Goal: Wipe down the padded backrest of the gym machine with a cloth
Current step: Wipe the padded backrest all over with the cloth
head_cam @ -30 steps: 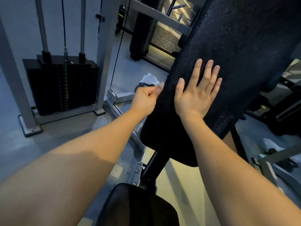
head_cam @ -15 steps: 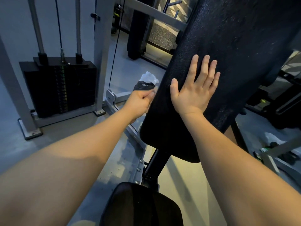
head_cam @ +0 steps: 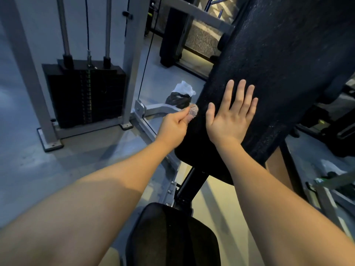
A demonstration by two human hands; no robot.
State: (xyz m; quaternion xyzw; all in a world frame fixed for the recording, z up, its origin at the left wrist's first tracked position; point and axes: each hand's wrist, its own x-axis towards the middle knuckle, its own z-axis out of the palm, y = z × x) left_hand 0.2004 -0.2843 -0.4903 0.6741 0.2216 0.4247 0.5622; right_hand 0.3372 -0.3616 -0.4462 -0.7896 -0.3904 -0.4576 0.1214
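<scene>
A person's left hand (head_cam: 173, 127) pinches a small pale cloth (head_cam: 193, 111) between thumb and curled fingers, holding it to the left edge of the black padded backrest (head_cam: 278, 73) near its lower end. The right hand (head_cam: 230, 120) lies flat on the pad's face just beside it, fingers straight and grasping nothing, apparently bracing the pad.

The grip is probably the weak point. Only a scrap of cloth shows past the fingers, and a hard stroke along the rough edge could drag it free and drop it to the floor. Working so close to the edge, the cloth may also slide off the pad and miss the face altogether. The flat right hand sits in the path of any stroke across the pad, so it would have to lift or shift.

The broad face above and to the right of that hand offers the most room. To the left it is tighter, with a grey frame bar (head_cam: 153, 110) and a thin cable (head_cam: 146, 64) near the knuckles. Below the pad's lower edge are the support post (head_cam: 189, 183) and the seat pad (head_cam: 172, 237).
</scene>
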